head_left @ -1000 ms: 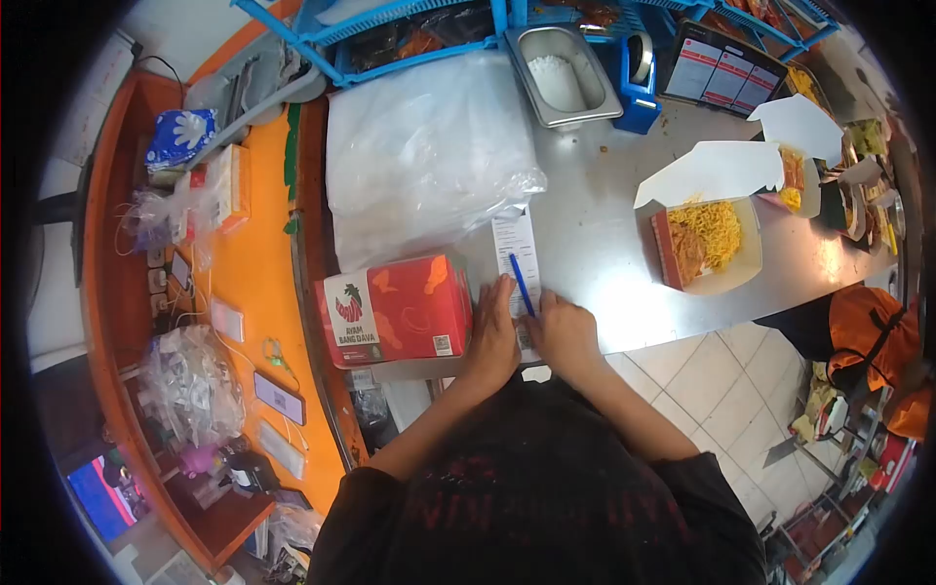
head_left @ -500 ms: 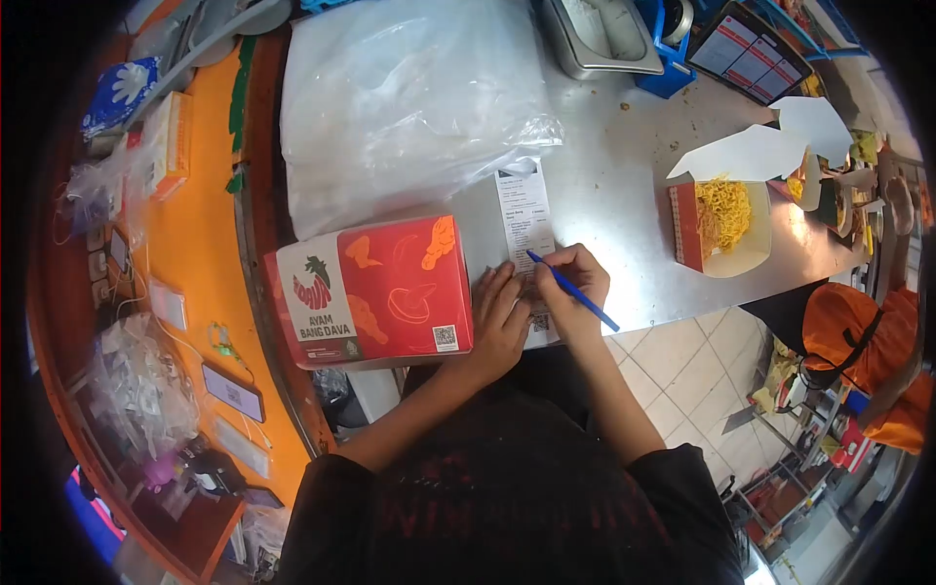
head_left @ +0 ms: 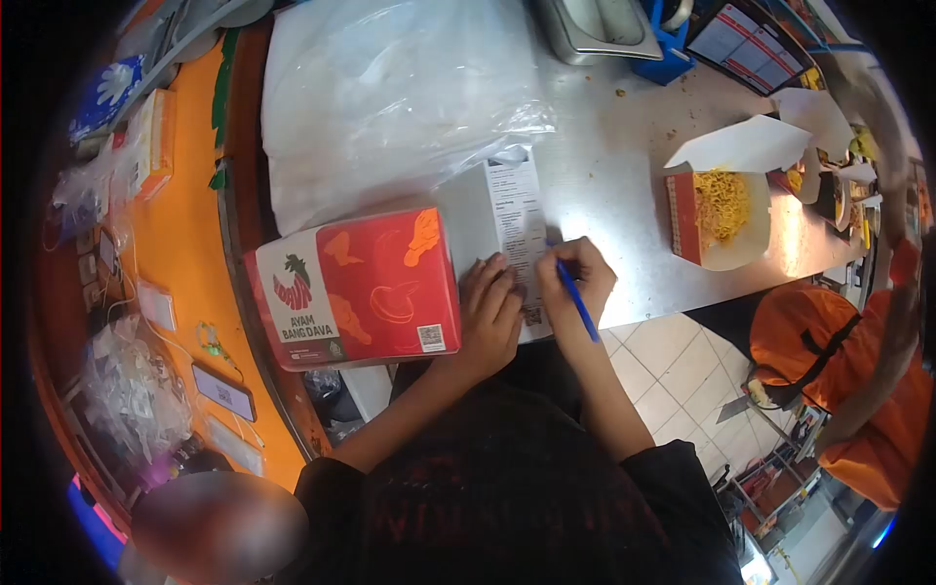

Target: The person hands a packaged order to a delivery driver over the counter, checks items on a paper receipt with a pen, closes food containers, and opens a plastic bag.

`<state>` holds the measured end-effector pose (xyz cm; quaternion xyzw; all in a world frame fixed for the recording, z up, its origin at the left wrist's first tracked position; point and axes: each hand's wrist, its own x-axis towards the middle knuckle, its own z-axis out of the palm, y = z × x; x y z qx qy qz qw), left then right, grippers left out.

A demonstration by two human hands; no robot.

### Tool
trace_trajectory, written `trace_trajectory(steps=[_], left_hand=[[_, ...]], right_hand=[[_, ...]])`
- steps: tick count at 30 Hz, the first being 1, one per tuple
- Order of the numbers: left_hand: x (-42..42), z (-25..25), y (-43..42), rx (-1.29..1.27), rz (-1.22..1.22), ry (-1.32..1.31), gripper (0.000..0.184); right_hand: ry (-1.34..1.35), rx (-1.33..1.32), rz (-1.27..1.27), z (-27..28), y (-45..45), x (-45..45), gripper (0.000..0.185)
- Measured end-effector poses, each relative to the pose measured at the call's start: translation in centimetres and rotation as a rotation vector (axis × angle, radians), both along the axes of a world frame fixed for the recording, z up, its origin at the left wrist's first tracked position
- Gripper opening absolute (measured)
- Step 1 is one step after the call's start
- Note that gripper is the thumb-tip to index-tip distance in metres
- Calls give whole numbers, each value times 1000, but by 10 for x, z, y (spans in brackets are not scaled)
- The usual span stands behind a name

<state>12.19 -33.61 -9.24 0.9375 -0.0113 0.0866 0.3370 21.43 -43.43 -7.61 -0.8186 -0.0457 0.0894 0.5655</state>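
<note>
My right hand (head_left: 575,283) is closed round a blue pen (head_left: 579,300), its tip end near the right edge of a long printed receipt (head_left: 517,210) on the steel counter. Flat on the receipt's lower left edge and the counter lies my left hand (head_left: 490,312), fingers a little apart and holding nothing. Just left of it sits a closed red and white food box (head_left: 366,292). Behind the receipt, a stack of clear plastic bags (head_left: 400,97) touches its top end.
An open box of yellow noodles (head_left: 720,214) stands on the right of the counter (head_left: 624,166). Behind are a metal tray (head_left: 600,34), a blue tape dispenser (head_left: 668,58) and a tablet (head_left: 751,44). A person in orange (head_left: 809,341) is at the right.
The pen has gone from lying across the receipt to a writing grip in my right hand. My left hand has shifted beside the receipt's lower part. The person in orange shows more.
</note>
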Motion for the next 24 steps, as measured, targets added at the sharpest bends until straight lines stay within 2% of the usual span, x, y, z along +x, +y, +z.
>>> trace_trajectory(steps=[1,3,5,6,7,9,10,12,13,16,17,18,19,21,24], left_hand=[[-2,-1,0,-5,23,4,26],[1,-2,-2,-36,7,-30,27],[2,-3,0,-35,71,26,32],[2,-3,1,-20,59,33,33],[3,-1,0,1,52,46,35],[2,-2,2,17,23,36,35],[2,-1,2,32,26,34,35],[3,-1,2,56,23,22,33],[4,-1,1,64,25,23,33],[3,-5,3,-30,26,20,26],[2,-5,3,-54,34,12,26],[2,-4,2,-46,41,5,26],[3,-2,1,-43,47,-3,26],[7,5,3,-52,25,-22,25],[5,3,3,-20,25,-4,28]], right_hand=[[-195,-114,-111,5,-4,5,14],[-323,-123,-109,7,-22,9,10],[-212,189,-222,13,-44,15,27],[-164,247,-266,22,-55,20,49],[-151,227,-372,34,-64,29,59],[43,190,-427,36,-94,42,67],[33,189,-443,36,-103,44,67],[144,246,-429,35,-113,47,55],[147,254,-426,34,-111,43,55],[-22,211,-267,17,-86,15,15],[-24,203,-189,10,-76,4,14],[68,194,-117,13,-64,-7,21],[206,266,-100,12,-53,-14,15],[219,313,20,8,-32,-21,12],[173,303,-24,-1,-8,-19,9]])
